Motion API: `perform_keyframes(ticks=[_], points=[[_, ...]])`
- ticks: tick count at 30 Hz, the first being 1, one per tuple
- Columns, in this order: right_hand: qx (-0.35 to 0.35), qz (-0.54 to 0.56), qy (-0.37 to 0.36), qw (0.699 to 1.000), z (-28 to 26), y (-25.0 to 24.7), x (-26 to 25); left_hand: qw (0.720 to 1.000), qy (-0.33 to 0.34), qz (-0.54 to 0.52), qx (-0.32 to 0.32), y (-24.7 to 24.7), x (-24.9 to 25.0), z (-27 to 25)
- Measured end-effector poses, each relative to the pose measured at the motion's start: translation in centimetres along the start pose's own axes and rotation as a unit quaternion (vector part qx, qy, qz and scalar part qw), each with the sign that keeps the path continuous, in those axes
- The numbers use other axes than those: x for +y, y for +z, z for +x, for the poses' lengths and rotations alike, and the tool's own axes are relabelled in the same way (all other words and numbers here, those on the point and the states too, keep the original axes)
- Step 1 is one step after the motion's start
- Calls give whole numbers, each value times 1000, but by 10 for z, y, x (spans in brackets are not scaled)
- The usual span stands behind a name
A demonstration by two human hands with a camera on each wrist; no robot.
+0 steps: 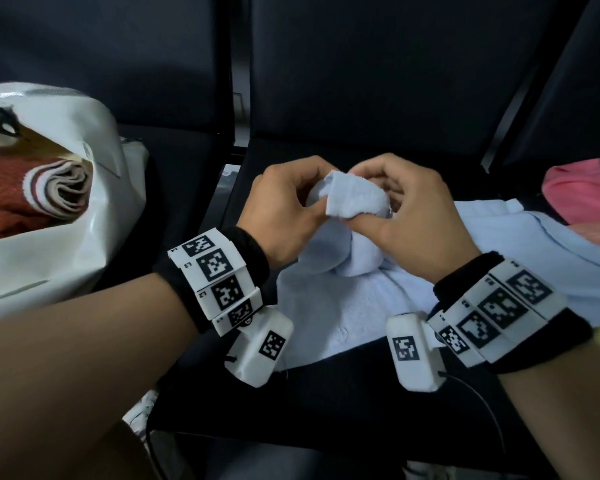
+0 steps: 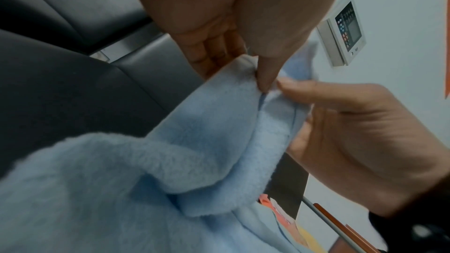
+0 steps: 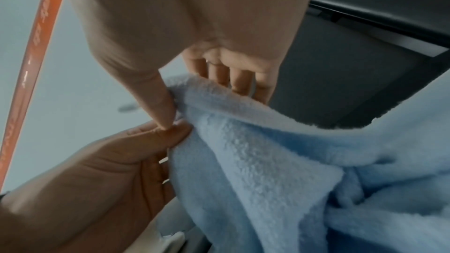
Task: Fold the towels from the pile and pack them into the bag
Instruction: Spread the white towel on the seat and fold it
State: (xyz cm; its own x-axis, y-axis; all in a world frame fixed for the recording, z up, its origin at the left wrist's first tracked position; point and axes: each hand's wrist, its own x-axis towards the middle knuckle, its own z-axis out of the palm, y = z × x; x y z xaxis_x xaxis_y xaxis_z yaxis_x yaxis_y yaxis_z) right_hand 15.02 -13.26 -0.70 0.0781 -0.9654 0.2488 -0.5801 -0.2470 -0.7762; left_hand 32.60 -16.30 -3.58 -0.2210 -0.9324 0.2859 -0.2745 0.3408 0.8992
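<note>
1. Light blue towel (image 1: 354,299) — centre of the head view, on the dark seat (image 1: 361,403); one corner is raised between the hands while the bulk trails toward the lower centre and out to the right edge.
2. Left hand (image 1: 284,206) — thumb and fingers pinched on the raised corner from its left side.
3. Right hand (image 1: 409,209) — pinching the same corner from the right; thumb tips nearly meet in both wrist views.
4. Key relation — both hands sit at one corner, equally near; the towel's length runs away to the right, so spreading it likely falls to the right hand sliding along the edge.
5. White bag (image 1: 94,237) — left of frame, mouth open, a red striped towel (image 1: 39,192) inside, seemingly folded.
6. Pink towel (image 1: 582,192) — right edge, probably the remaining pile.
</note>
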Motion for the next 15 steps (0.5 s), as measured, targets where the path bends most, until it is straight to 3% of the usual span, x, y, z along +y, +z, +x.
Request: perform_keyframes(ticks=[7,12,15], points=[[82,14,9,996,3,0,-1,999,-10,29,-14,2,-1,0],[171,-12,9,985,8,-9,3,978,-60,172,-100,-1,-5,0],[212,-13,21,977,10,-14,5,964,-98,220,-108,-2,-9,1]])
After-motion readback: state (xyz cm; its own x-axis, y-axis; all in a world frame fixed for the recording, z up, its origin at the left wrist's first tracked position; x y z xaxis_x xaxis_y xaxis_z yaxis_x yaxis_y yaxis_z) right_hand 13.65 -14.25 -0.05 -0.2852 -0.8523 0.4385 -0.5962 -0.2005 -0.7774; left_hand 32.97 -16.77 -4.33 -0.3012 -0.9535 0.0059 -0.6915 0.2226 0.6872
